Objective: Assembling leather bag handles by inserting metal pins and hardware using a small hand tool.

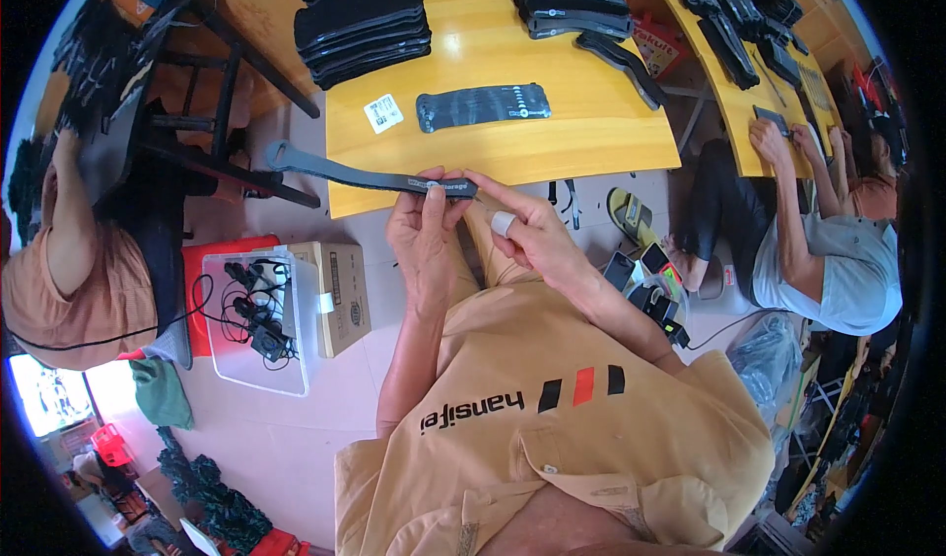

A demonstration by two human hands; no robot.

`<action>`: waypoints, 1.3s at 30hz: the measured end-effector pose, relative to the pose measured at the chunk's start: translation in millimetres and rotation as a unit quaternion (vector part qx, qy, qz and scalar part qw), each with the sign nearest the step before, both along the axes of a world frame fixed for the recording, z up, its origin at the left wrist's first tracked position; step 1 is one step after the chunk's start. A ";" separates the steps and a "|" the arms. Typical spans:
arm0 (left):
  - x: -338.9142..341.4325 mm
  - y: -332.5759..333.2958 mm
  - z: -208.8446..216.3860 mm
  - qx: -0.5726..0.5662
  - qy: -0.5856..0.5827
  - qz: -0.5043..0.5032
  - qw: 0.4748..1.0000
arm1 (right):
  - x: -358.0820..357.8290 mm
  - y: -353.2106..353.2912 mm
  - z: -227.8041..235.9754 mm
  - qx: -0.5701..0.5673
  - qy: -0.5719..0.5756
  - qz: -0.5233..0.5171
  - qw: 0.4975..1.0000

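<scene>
My left hand (424, 236) pinches a long dark grey strap (345, 173) near its printed right end, thumb on top. The strap stretches left past the table's front edge and widens into a rounded end with a slot. My right hand (542, 241), a white wrap around one digit, has its index fingertip on the strap's right end; its other fingers curl below, partly hidden. Beyond my hands, a flat row of overlapping straps (473, 108) lies on the yellow table (591, 147). A white printed label (383, 113) lies left of that row.
Tall stacks of black straps (360, 24) and more folded straps (572, 4) stand at the back. One loose bundle (626, 68) hangs near the right edge. Co-workers sit left and right. A clear bin of cables (261, 324) and a cardboard box (340, 300) stand on the floor.
</scene>
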State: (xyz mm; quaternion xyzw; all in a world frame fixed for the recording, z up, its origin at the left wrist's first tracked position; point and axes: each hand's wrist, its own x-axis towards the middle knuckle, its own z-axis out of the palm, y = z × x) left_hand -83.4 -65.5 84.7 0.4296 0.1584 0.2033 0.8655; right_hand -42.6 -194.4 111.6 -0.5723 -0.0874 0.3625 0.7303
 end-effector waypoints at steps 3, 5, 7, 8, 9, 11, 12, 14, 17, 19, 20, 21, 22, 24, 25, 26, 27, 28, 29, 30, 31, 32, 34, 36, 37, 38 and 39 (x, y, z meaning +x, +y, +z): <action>0.8 -2.6 3.2 0.023 0.021 0.009 0.999 | -2.9 1.2 -11.6 -0.026 -0.107 -0.001 0.994; 3.0 -0.9 -1.8 0.029 0.046 -0.003 0.999 | -5.6 3.0 -16.5 -0.055 -0.152 -0.014 0.987; 5.0 -1.0 -6.3 0.036 0.071 -0.016 0.997 | -6.8 3.6 -22.9 -0.084 -0.197 -0.027 0.976; 5.3 -2.0 -7.6 0.040 0.083 -0.002 0.996 | -7.5 3.7 -26.8 -0.135 -0.305 -0.044 0.942; 5.9 -3.4 -8.1 0.043 0.094 0.011 0.995 | -8.2 3.7 -28.7 -0.184 -0.409 -0.060 0.892; 8.6 -12.0 -4.6 0.045 0.085 0.040 0.995 | -10.1 5.4 -25.9 -0.221 -0.448 -0.070 0.863; 9.3 -16.0 -3.6 0.047 0.075 0.071 0.994 | -11.0 5.8 -25.2 -0.257 -0.487 -0.078 0.831; 8.6 -19.8 -7.5 0.066 0.085 0.075 0.991 | -13.0 5.0 -26.3 -0.264 -0.466 -0.072 0.841; 7.2 -25.2 -12.7 0.088 0.084 0.087 0.989 | -15.0 5.9 -36.3 -0.237 -0.439 -0.087 0.862; 6.2 -26.4 -15.1 0.091 0.074 0.093 0.989 | -12.4 4.9 -43.6 -0.205 -0.431 -0.108 0.872; 6.0 -24.8 -16.1 0.104 0.070 0.100 0.987 | -5.6 3.8 -46.0 -0.141 -0.367 -0.076 0.916; 5.8 -23.6 -16.7 0.117 0.067 0.107 0.985 | -1.1 2.6 -45.6 -0.075 -0.300 -0.042 0.950; 5.0 -23.3 -16.9 0.117 0.068 0.106 0.985 | 0.2 -0.3 -41.9 -0.075 -0.299 -0.043 0.950; 4.0 -22.0 -16.0 0.101 0.050 0.114 0.987 | 2.9 -3.2 -24.9 -0.047 -0.015 0.031 0.998; 4.0 -22.3 -15.4 0.101 0.050 0.113 0.987 | 1.5 -0.7 -28.2 -0.047 -0.015 0.030 0.998; 3.8 -24.5 -14.4 0.119 0.053 0.128 0.983 | -2.3 2.6 -34.3 -0.082 -0.228 -0.028 0.970; 3.5 -26.8 -13.3 0.136 0.056 0.143 0.979 | -6.0 4.5 -38.2 -0.114 -0.429 -0.084 0.892; 2.7 -29.4 -12.0 0.137 0.056 0.142 0.979 | -10.0 4.3 -38.8 -0.114 -0.429 -0.085 0.892; 2.2 -31.9 -11.0 0.163 0.049 0.149 0.974 | -13.7 4.1 -39.4 -0.170 -0.466 -0.096 0.863; 2.1 -33.8 -10.5 0.189 0.041 0.155 0.969 | -15.2 4.2 -40.3 -0.225 -0.500 -0.107 0.830; 2.5 -35.2 -10.4 0.189 0.041 0.154 0.969 | -14.7 4.5 -42.4 -0.226 -0.500 -0.108 0.829; 2.5 -36.6 -10.6 0.201 0.039 0.154 0.967 | -14.6 4.6 -45.4 -0.199 -0.489 -0.122 0.840; 2.0 -36.5 -11.8 0.213 0.037 0.151 0.965 | -13.4 4.8 -46.2 -0.173 -0.478 -0.137 0.850; 2.0 -31.4 -13.7 0.232 0.054 0.147 0.960 | -9.2 4.4 -42.0 -0.063 -0.285 -0.079 0.953; 2.1 -28.3 -11.9 0.231 0.054 0.146 0.960 | -6.1 1.9 -37.0 -0.064 -0.285 -0.080 0.953; 1.5 -24.8 -5.6 0.212 0.072 0.121 0.967 | -3.8 -2.4 -30.6 -0.034 -0.145 -0.033 0.988; 0.8 -21.5 -1.9 0.192 0.090 0.097 0.973 | -1.4 -5.1 -27.7 -0.002 -0.003 0.014 1.000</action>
